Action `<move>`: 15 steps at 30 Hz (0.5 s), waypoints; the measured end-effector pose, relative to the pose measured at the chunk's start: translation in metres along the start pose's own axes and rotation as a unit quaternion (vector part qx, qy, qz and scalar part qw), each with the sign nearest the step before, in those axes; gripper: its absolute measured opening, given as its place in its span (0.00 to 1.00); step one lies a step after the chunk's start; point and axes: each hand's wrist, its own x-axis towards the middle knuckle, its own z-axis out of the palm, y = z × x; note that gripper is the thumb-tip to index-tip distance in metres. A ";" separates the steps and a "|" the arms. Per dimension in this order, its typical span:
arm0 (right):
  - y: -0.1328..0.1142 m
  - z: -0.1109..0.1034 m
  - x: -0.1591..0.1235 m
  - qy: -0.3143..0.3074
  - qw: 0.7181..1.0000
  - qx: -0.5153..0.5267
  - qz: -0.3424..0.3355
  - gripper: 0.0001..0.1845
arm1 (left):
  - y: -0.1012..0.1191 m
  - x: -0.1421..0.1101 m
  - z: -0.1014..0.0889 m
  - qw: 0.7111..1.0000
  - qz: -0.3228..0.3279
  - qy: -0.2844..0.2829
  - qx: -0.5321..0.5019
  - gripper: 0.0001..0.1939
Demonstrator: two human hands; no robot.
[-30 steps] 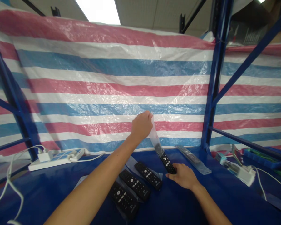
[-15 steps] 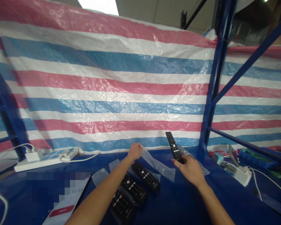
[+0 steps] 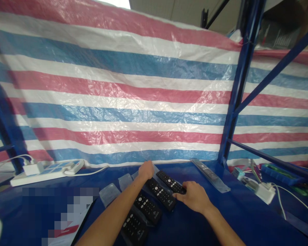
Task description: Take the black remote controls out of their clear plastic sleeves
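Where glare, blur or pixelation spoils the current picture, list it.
Head view: patches of glare on the sheet; head view: the remotes too soft to read in small print; head view: blocky pixelation partly over the screen.

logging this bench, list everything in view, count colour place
remotes: four, black, centre row
bagged remote: one, greyish, right
bags: several, clear, around row
power strip: one, white, left
device: one, part pixelated, left
cables: several, white, both sides
plug block: one, white, right
tray: one, blue, far right
sheet: one, red, white, blue, behind
posts: two, blue, both sides
tabletop: one, blue, below
left hand: one, row's far end
right hand: one, row's right end
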 end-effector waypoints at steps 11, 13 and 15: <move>0.095 -0.037 0.011 0.063 0.965 -0.101 0.233 0.20 | 0.002 -0.021 -0.018 0.996 0.053 0.070 0.023 0.13; 0.105 -0.032 0.013 0.035 0.971 -0.090 0.221 0.17 | 0.007 -0.025 -0.021 0.995 0.069 0.072 0.023 0.13; 0.104 -0.024 0.015 0.023 0.978 -0.078 0.193 0.15 | 0.012 -0.029 -0.022 0.994 0.084 0.071 0.024 0.14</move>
